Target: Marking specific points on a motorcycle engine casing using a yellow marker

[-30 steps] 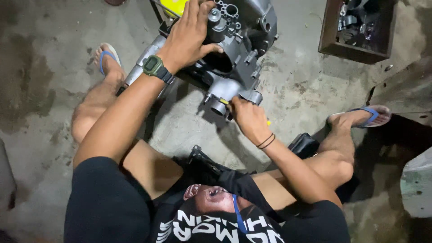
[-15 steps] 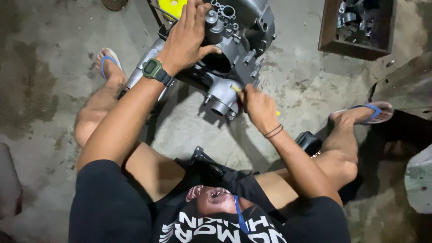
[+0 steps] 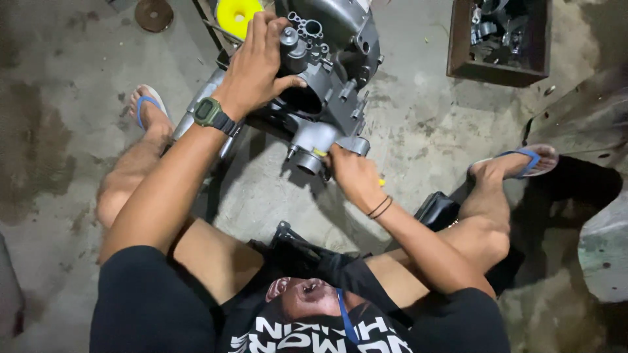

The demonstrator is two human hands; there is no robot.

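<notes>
Bare concrete floor (image 3: 418,131) lies open between the grey engine (image 3: 333,72) and the parts box (image 3: 500,39).

grey metal engine block (image 3: 330,85) tilted on concrete floor between the legs
</notes>
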